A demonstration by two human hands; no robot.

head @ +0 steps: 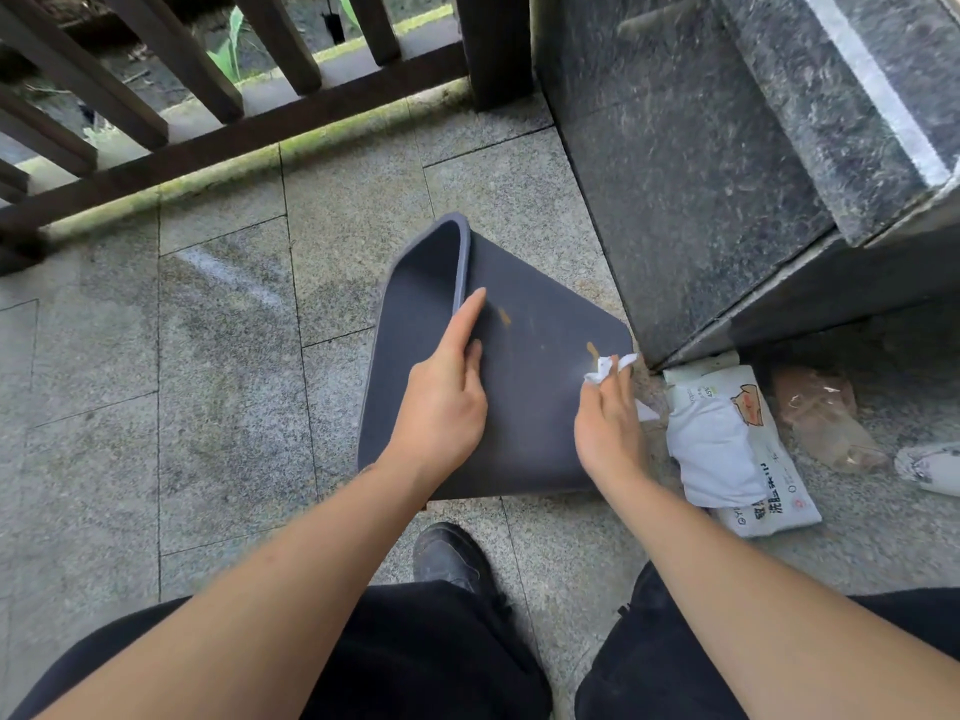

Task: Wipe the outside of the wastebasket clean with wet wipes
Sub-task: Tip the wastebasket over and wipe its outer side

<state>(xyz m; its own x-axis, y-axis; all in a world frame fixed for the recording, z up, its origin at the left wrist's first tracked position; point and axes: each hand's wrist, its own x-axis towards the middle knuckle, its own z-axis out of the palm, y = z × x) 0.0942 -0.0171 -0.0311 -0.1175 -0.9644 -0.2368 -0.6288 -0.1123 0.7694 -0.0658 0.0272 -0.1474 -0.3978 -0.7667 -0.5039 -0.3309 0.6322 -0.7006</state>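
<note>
Head view is showing my right hand (608, 428) pinching a crumpled white wet wipe (605, 370) in a closed grip, fingers curled round it, and pressing it against the lower right corner of the dark navy plastic wastebasket (540, 407). That wastebasket is lying tipped on its side on the grey granite floor (223, 381), its open mouth facing away from me to the left and one flat outer wall facing up. Two small brownish smears (504, 317) are showing on that wall, one near the rim and one just beside the wipe. My left hand (447, 402) is resting on the same wall near the rim, fingers straight and relaxed, holding nothing, the index fingertip touching the rim edge. Just to the right of the wastebasket, a white soft pack of wet wipes (737, 449) is lying on the floor with its flap open. Beyond it a crumpled translucent plastic bag (821, 413) is sitting against the dark polished stone pillar (701, 174). A dark wooden railing (208, 142) is running along the far edge of the floor. My black shoe (452, 556) is standing just below the wastebasket.
</note>
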